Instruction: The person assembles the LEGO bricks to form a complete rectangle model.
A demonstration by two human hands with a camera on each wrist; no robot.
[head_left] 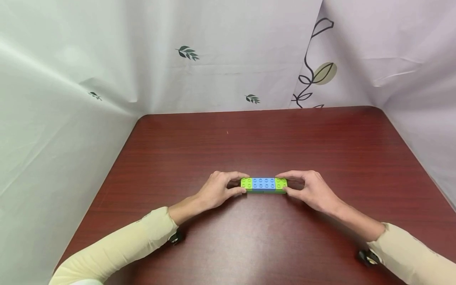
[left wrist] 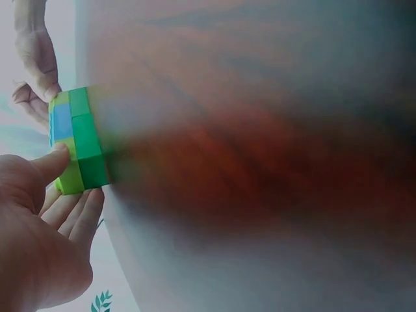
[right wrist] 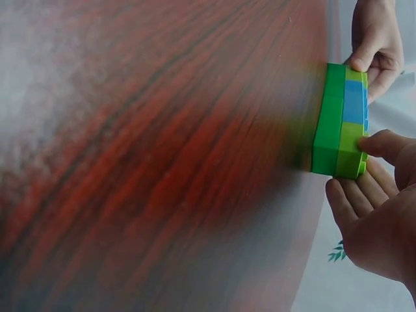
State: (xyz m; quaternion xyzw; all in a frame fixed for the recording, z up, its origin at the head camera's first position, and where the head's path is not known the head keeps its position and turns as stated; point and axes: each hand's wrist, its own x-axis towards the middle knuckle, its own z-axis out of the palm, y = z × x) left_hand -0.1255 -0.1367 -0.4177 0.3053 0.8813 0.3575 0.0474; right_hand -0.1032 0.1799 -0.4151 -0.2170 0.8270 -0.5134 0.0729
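Note:
A two-layer bar of toy building bricks [head_left: 263, 183] lies near the middle of the table. Its top layer has a blue brick [head_left: 263, 186] between two lime green ones, with studs facing up; the darker green bricks [left wrist: 93, 170] form the layer below. My left hand [head_left: 217, 189] pinches the bar's left end between thumb and fingers. At the right end, my right hand [head_left: 313, 190] grips it the same way, and its thumb [right wrist: 383, 144] presses the lime green brick's side. In both wrist views the two hands face each other across the bar.
The dark red wood-grain table [head_left: 228, 146] has rounded far corners. Pale curtains with leaf prints [head_left: 228, 31] hang behind it and along both sides. A small black device [head_left: 175, 237] sits under the left cream sleeve [head_left: 142, 231], and another [head_left: 368, 257] under the right.

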